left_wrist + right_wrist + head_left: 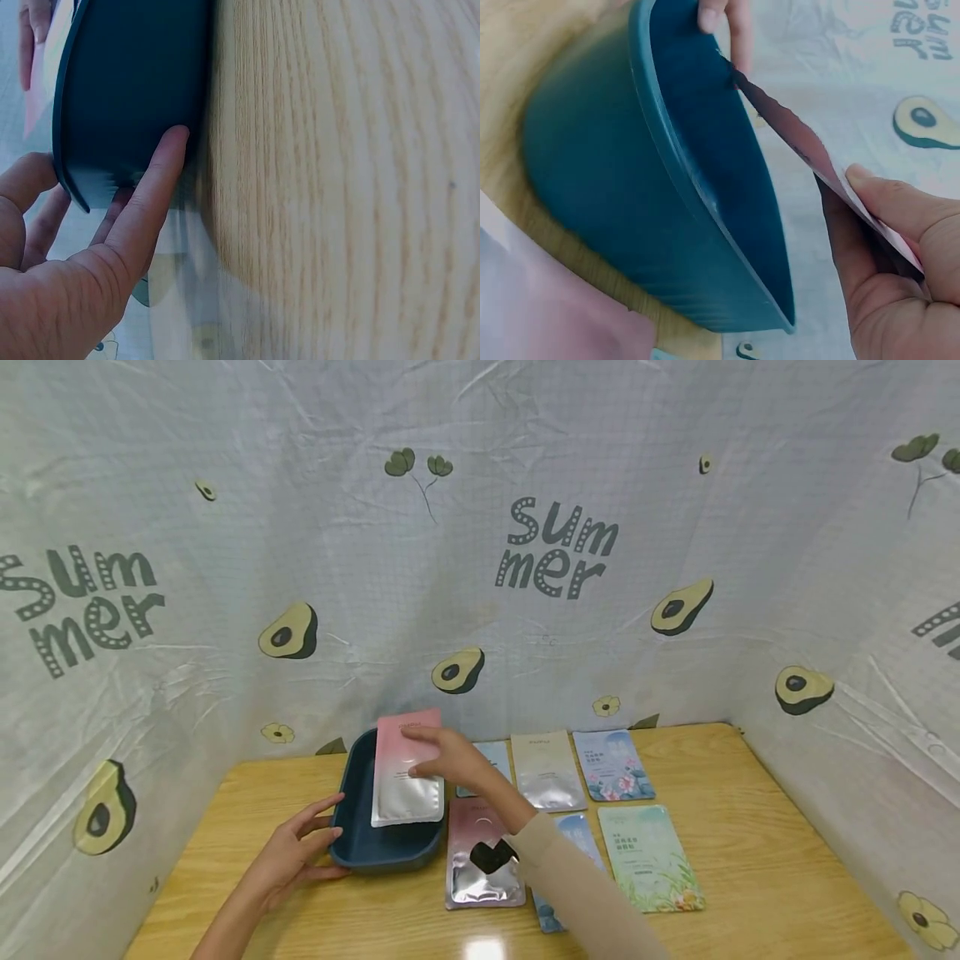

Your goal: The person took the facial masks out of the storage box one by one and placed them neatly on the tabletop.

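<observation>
My right hand (450, 760) pinches a pink-and-silver face mask packet (408, 797) between thumb and fingers. In the right wrist view the packet (802, 139) is seen edge-on, tilted over the mouth of a dark blue bin (600, 165). My left hand (288, 852) holds the bin (390, 864) at its left side. Thumb over the rim, that hand (82, 277) has a long straight finger lying along the outer wall in the left wrist view. Another pink-and-silver packet (480, 835) lies beside the bin, below my right forearm.
More packets lie on the wooden table (765, 860): a beige one (547, 768), a blue floral one (615, 764), a green one (651, 856), a light blue one (495, 756) and a blue one (577, 835) partly under my sleeve. A printed cloth (360, 568) hangs behind.
</observation>
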`<state>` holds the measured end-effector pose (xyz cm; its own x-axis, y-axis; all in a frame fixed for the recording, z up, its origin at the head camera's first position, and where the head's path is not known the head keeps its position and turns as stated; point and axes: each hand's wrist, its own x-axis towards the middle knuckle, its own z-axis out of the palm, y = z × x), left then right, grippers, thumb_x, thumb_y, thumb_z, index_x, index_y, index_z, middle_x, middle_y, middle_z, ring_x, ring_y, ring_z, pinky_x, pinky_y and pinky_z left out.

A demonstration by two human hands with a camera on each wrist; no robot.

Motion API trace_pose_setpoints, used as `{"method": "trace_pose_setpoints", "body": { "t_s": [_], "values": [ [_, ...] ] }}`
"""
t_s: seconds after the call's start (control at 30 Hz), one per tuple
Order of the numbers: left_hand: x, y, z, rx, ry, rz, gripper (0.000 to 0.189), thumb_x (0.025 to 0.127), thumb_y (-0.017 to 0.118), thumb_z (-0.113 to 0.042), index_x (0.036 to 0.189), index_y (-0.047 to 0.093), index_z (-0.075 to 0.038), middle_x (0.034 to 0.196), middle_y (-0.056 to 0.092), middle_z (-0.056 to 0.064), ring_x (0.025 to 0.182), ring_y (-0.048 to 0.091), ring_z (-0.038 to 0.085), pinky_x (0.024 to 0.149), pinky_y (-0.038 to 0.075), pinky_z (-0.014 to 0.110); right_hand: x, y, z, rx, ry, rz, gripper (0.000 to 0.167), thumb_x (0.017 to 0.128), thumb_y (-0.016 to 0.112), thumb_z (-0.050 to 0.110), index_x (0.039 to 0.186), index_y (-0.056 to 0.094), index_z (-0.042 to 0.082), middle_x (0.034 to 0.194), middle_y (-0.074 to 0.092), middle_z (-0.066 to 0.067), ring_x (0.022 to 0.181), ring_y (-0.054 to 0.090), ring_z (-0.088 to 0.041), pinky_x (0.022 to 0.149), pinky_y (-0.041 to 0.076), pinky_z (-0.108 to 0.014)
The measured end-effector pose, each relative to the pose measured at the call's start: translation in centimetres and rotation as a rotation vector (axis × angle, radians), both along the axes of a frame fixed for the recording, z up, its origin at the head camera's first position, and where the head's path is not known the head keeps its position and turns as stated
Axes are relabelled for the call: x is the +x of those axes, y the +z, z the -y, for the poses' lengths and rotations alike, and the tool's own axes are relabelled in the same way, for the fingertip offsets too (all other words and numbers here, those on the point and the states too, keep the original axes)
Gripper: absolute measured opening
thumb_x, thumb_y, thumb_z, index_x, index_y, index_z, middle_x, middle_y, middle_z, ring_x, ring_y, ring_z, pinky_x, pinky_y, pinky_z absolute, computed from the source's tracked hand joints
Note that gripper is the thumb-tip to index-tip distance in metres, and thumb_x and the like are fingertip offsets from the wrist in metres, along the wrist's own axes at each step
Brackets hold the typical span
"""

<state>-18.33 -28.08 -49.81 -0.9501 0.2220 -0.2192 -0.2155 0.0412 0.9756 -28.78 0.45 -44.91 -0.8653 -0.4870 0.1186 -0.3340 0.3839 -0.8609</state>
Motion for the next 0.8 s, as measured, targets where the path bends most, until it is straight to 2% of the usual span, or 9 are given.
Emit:
{"method": "trace_pose_setpoints", "body": {
  "t_s": [0.13, 0.27, 0.47, 0.8],
  "values": [
    [0.1, 0.0, 0.0, 0.001, 0.007, 0.003, 0.066, 0.102, 0.062, -0.012, 0.159, 0.030, -0.008, 0.151, 0.028, 0.033, 0.112, 0.063, 0.030, 0.085, 0.057, 0.059, 0.8, 0.3, -1.1, -0.045, -0.026, 0.005, 0.068, 0.083, 0.085, 0.014, 0.145, 0.059, 0.024, 0.149, 0.055, 0.005, 0.141, 0.044, -0.016, 0.113, 0.041, -0.040],
    [0.1, 0.0, 0.0, 0.005, 0.002, -0.001, 0.066, 0.102, 0.062, -0.012, 0.159, 0.029, -0.008, 0.151, 0.027, 0.033, 0.113, 0.063, 0.031, 0.086, 0.057, 0.059, 1.3, 0.6, -2.2, -0.089, -0.017, -0.004, 0.068, 0.084, 0.085, 0.016, 0.145, 0.058, 0.024, 0.150, 0.054, 0.004, 0.142, 0.043, -0.017, 0.113, 0.041, -0.042],
    [0.0, 0.0, 0.1, 0.010, 0.002, -0.006, 0.065, 0.103, 0.061, -0.011, 0.159, 0.029, -0.008, 0.151, 0.027, 0.033, 0.113, 0.063, 0.031, 0.086, 0.057, 0.059, 1.7, 0.8, -3.8, -0.097, 0.002, -0.012, 0.067, 0.085, 0.084, 0.018, 0.146, 0.058, 0.027, 0.149, 0.054, 0.008, 0.142, 0.043, -0.015, 0.113, 0.041, -0.041],
    [0.0, 0.0, 0.3, 0.026, -0.020, -0.004, 0.065, 0.102, 0.061, -0.012, 0.160, 0.030, -0.010, 0.150, 0.029, 0.032, 0.113, 0.064, 0.029, 0.087, 0.057, 0.060, 3.4, 1.3, -6.9, -0.121, -0.012, -0.001, 0.065, 0.086, 0.083, 0.023, 0.145, 0.057, 0.034, 0.148, 0.053, 0.014, 0.142, 0.042, -0.014, 0.105, 0.048, -0.042]
  ]
}}
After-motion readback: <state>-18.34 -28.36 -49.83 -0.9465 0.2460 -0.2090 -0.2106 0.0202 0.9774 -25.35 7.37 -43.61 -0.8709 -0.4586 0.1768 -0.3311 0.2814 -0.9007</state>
